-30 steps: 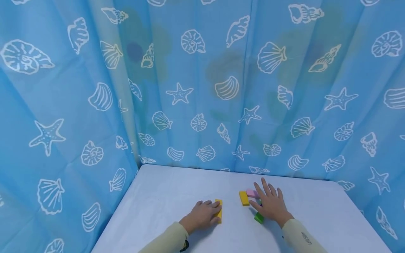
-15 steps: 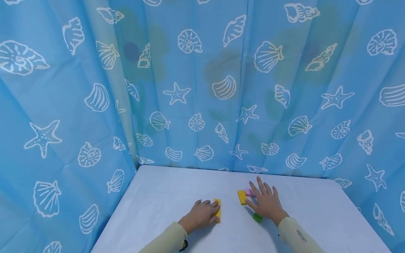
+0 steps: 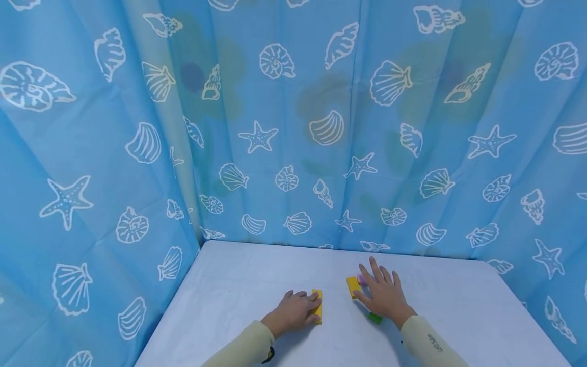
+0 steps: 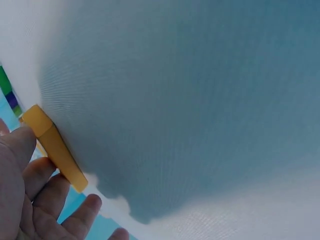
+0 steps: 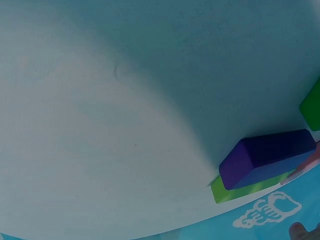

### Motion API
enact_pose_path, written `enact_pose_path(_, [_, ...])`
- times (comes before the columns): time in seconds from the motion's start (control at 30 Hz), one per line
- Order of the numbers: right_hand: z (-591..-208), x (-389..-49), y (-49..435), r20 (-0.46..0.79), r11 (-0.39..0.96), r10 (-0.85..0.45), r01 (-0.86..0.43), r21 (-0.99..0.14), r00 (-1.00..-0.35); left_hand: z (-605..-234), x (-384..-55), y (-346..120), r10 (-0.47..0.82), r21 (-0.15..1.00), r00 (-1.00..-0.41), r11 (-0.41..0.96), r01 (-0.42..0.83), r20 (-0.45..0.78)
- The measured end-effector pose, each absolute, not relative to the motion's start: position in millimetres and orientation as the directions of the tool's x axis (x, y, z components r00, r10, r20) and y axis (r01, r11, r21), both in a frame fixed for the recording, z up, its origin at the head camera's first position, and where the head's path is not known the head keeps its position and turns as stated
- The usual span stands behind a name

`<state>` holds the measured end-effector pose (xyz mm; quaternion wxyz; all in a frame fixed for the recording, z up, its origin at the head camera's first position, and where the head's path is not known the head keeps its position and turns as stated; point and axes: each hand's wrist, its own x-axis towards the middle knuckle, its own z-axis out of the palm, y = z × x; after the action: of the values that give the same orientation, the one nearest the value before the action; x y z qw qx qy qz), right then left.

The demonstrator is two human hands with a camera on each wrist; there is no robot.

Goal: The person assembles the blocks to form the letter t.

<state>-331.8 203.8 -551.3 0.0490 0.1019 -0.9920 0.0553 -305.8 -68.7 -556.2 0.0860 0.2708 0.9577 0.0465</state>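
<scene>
On the white table, my left hand (image 3: 295, 312) holds a yellow block (image 3: 318, 309), its long side running away from me. In the left wrist view the thumb lies on one side of that yellow block (image 4: 62, 156) and curled fingers on the other. My right hand (image 3: 387, 296) is spread over a small group of blocks, fingers fairly straight. Its thumb tip overlaps a second yellow block (image 3: 352, 286); contact is unclear. A pink block (image 3: 361, 280) and a green block (image 3: 375, 318) show partly around this hand. The right wrist view shows a purple block (image 5: 265, 157) against a lime green block (image 5: 220, 190).
The white table (image 3: 247, 270) meets a blue shell-print curtain (image 3: 284, 127) at the back and left. Bare tabletop lies between the left hand's block and the group on the right.
My right hand has shifted slightly left, and its thumb now overlaps the second yellow block. It covers more of the pink and green blocks. The left hand stays on its yellow block.
</scene>
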Motion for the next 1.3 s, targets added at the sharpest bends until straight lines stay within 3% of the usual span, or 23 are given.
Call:
enact_pose_path(0.93, [-560, -329, 182, 0.079, 0.971, -0.208, -0.216, -0.107, -0.975, -545, -298, -74, 0.549, 0.147, -0.825, 0.835, 0.531, -0.133])
enact_pose_path(1.3, [-563, -323, 174, 0.098, 0.953, -0.267, -0.278, -0.121, -0.959, -548, -300, -71, 0.544, 0.156, -0.829, 0.837, 0.525, -0.133])
